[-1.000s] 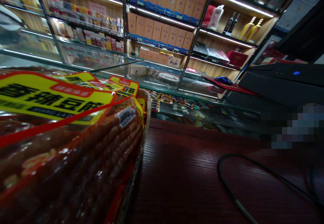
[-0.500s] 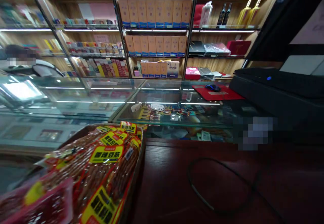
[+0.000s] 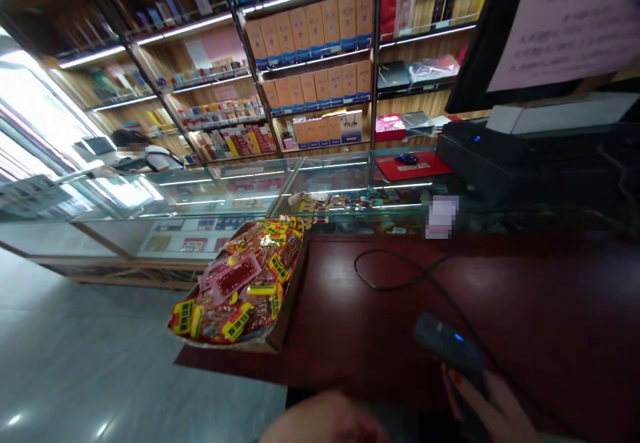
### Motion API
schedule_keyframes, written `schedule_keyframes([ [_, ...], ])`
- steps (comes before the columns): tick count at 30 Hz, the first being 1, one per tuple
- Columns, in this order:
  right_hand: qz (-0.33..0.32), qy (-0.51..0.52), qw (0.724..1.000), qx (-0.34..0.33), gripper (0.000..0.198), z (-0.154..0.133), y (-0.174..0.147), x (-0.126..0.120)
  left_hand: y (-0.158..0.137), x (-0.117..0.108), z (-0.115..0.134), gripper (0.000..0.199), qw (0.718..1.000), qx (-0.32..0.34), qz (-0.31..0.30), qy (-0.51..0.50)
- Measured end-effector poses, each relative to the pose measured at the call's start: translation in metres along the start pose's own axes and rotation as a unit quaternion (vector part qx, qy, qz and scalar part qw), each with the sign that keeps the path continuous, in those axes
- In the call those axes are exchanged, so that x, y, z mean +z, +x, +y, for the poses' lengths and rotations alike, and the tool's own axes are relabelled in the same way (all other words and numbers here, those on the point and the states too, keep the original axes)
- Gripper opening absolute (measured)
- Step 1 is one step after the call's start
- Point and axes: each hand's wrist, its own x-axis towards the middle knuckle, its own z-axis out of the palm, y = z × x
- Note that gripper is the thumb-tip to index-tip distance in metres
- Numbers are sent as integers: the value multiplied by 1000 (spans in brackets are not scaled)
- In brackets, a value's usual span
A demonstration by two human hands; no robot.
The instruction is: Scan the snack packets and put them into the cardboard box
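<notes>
My right hand (image 3: 500, 396) is closed around a black handheld barcode scanner (image 3: 445, 339) with a small blue light, held over the dark red wooden counter (image 3: 345, 323). A black cable (image 3: 380, 288) loops across the wood near it. At the bottom edge, my left hand (image 3: 325, 419) appears as a blurred patch of skin, its fingers not made out. To its upper left stands an open cardboard box (image 3: 287, 323) filled with yellow-labelled snack packets (image 3: 263, 306). A red packet in pink-edged clear wrap (image 3: 237, 276) lies on top.
Behind the counter runs a glass display case (image 3: 350, 176) with a mouse (image 3: 407, 159) on a red mat (image 3: 420, 166). A monitor with a pink paper sheet (image 3: 555, 36) stands at right. Shelves hold boxed goods (image 3: 320, 29). A person (image 3: 150, 153) is at far left.
My view has tilted and drawn back, so the whole snack box, the floor and the monitor show. Both hands and the barcode scanner have come into view at the bottom.
</notes>
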Motion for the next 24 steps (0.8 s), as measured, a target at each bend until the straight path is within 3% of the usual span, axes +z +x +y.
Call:
schedule_keyframes([
  [3, -1, 43, 999, -12, 58, 1, 3, 5, 12, -11, 0, 34, 981, -18, 179, -79],
  [5, 8, 67, 998, -19, 65, -4, 2, 9, 18, -12, 4, 36, 925, -29, 332, -183],
  [7, 16, 82, 996, -23, 69, -12, 1, 12, 21, -7, 9, 40, 856, -31, 429, -287],
  [9, 22, 88, 995, -30, 66, -20, -3, 14, 22, 2, 11, 44, 822, -22, 455, -342],
  [13, 58, 82, 994, -36, 62, -36, -27, 16, 15, 12, 7, 41, 790, -9, 508, -343],
  [19, 88, 12, 996, -27, 46, -54, -91, 38, 3, -10, -4, 44, 807, -35, 514, -290],
  [24, 80, -78, 993, -39, 55, -64, -111, 57, 4, -21, -16, 44, 812, -36, 518, -267],
])
